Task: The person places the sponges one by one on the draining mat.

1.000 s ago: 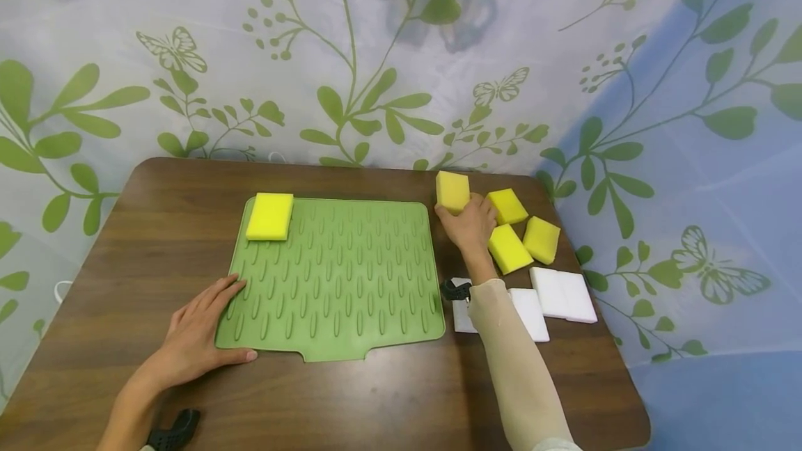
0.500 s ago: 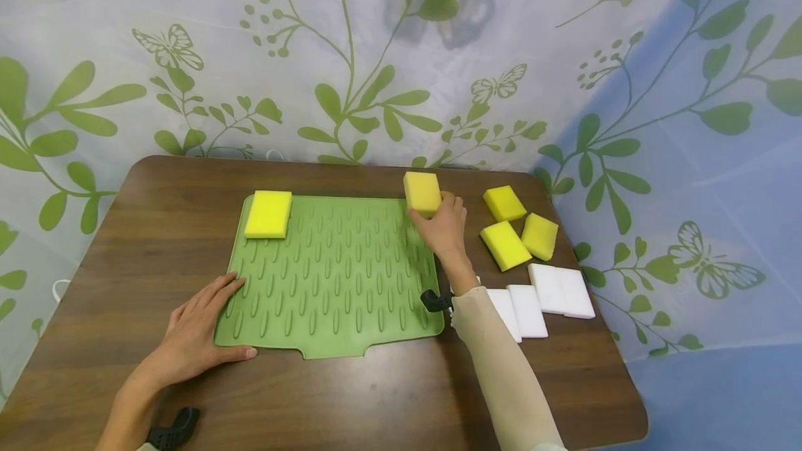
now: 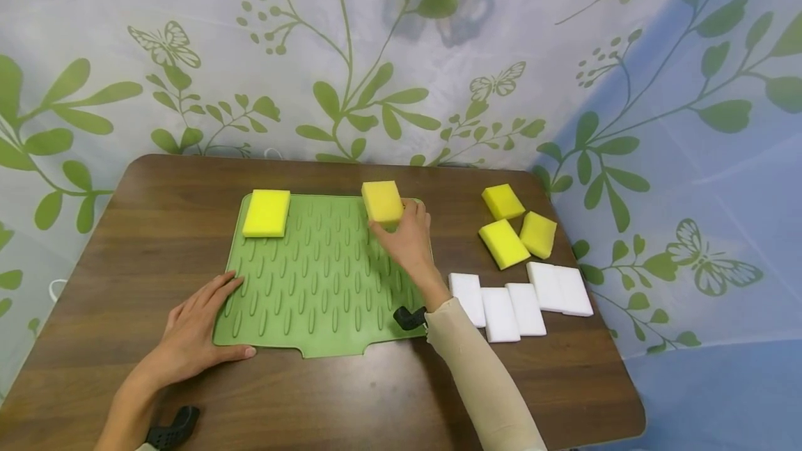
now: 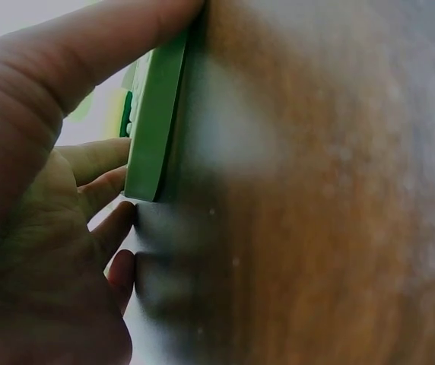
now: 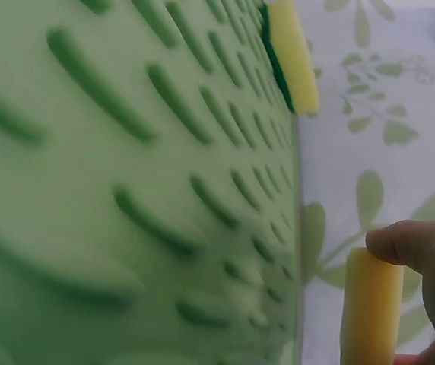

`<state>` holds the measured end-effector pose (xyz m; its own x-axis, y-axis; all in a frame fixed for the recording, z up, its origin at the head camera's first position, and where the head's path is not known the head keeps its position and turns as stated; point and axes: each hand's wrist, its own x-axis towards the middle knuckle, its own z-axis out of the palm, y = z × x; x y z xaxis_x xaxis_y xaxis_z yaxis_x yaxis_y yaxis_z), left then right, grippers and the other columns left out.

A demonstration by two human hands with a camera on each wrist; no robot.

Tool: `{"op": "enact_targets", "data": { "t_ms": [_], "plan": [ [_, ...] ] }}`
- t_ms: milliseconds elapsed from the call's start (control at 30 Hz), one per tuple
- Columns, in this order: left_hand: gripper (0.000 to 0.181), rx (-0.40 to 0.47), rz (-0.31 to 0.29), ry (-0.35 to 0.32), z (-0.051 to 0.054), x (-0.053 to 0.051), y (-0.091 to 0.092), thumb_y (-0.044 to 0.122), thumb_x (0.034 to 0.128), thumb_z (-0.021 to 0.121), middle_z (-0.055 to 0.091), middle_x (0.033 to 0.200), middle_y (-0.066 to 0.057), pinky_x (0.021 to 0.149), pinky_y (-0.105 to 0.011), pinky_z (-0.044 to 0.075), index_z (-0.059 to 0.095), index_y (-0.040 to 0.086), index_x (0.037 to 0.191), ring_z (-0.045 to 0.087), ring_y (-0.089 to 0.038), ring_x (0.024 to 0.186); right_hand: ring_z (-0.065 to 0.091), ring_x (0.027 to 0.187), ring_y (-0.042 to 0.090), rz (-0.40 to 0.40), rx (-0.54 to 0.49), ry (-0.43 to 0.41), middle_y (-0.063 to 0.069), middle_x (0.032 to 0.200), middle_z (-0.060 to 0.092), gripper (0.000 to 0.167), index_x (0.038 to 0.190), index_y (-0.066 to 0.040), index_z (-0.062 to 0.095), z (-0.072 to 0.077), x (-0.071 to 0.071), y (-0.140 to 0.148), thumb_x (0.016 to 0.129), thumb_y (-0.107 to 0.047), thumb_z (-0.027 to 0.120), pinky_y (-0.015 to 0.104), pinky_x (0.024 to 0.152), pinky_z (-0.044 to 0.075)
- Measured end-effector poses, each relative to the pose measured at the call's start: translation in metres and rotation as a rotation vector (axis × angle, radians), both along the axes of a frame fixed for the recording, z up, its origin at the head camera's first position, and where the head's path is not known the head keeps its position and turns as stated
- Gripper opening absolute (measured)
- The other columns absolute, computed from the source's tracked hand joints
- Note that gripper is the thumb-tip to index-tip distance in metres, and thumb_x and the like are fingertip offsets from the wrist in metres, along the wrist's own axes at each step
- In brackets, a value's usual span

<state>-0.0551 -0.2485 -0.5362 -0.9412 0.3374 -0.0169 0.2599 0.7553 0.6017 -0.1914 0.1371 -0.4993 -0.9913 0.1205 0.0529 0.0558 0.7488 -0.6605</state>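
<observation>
A yellow sponge (image 3: 383, 202) is pinched between the thumb and fingers of my right hand (image 3: 406, 239), above the far right part of a green ridged mat (image 3: 313, 284). The right wrist view shows the held sponge (image 5: 371, 312) raised off the mat. Another yellow sponge (image 3: 266, 213) lies at the mat's far left corner. My left hand (image 3: 191, 336) rests at the mat's near left corner, fingers on its left edge and thumb along the front edge. In the left wrist view its fingers are extended beside the mat's edge (image 4: 155, 122).
Three yellow sponges (image 3: 504, 246) lie on the brown table (image 3: 351, 402) to the right of the mat. Several white sponge blocks (image 3: 501, 315) lie in front of them. A patterned curtain (image 3: 401, 54) hangs behind the table and along its right side.
My right hand has carried the sponge left, from the table beside the other yellow sponges to above the mat. More of the white blocks now shows. My left hand stays in place.
</observation>
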Motion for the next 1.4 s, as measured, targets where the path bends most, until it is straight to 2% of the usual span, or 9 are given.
{"op": "enact_targets", "data": {
  "t_ms": [167,433,700,1200,1400],
  "plan": [
    [0.123,0.003,-0.002,0.015,-0.001,0.0,-0.001,0.057,0.0751,0.095,0.025,0.178,-0.017,0.102,-0.072,0.024,0.03,0.014,0.17,0.03,-0.05,0.156,0.047,0.122,0.036,0.024,-0.024,-0.016,0.018,0.141,0.052,0.084,0.154,-0.003,0.044,-0.009,0.005,-0.017,0.094,-0.049,0.08,0.049,0.1,0.048],
    [0.122,-0.001,0.009,0.018,0.0,0.001,-0.001,0.057,0.0742,0.096,0.026,0.177,-0.017,0.103,-0.072,0.024,0.032,0.013,0.169,0.03,-0.05,0.155,0.046,0.122,0.033,0.061,-0.05,-0.033,0.016,0.139,0.052,0.085,0.156,-0.006,0.043,-0.012,0.008,-0.042,0.094,-0.051,0.08,0.047,0.098,0.049],
    [0.122,0.013,-0.007,0.017,-0.007,0.003,0.003,0.056,0.0741,0.096,0.027,0.177,-0.018,0.105,-0.072,0.024,0.033,0.013,0.169,0.03,-0.052,0.155,0.047,0.124,0.033,0.087,-0.078,-0.063,0.015,0.139,0.051,0.085,0.156,-0.006,0.042,-0.019,0.012,-0.063,0.095,-0.052,0.079,0.045,0.097,0.05],
    [0.121,-0.001,0.013,0.02,-0.002,0.004,0.003,0.057,0.0743,0.096,0.028,0.177,-0.018,0.104,-0.071,0.025,0.034,0.013,0.168,0.031,-0.051,0.155,0.046,0.119,0.03,0.092,-0.073,-0.075,0.014,0.143,0.049,0.084,0.159,-0.011,0.037,-0.032,0.008,-0.093,0.096,-0.051,0.078,0.043,0.095,0.049],
    [0.122,-0.005,0.016,0.017,-0.002,0.004,0.003,0.058,0.0745,0.095,0.027,0.177,-0.018,0.105,-0.071,0.025,0.033,0.014,0.169,0.03,-0.051,0.155,0.046,0.124,0.032,0.105,-0.058,-0.082,0.014,0.147,0.047,0.093,0.162,-0.012,0.035,-0.033,0.006,-0.095,0.094,-0.056,0.08,0.046,0.1,0.05]
  ]
}}
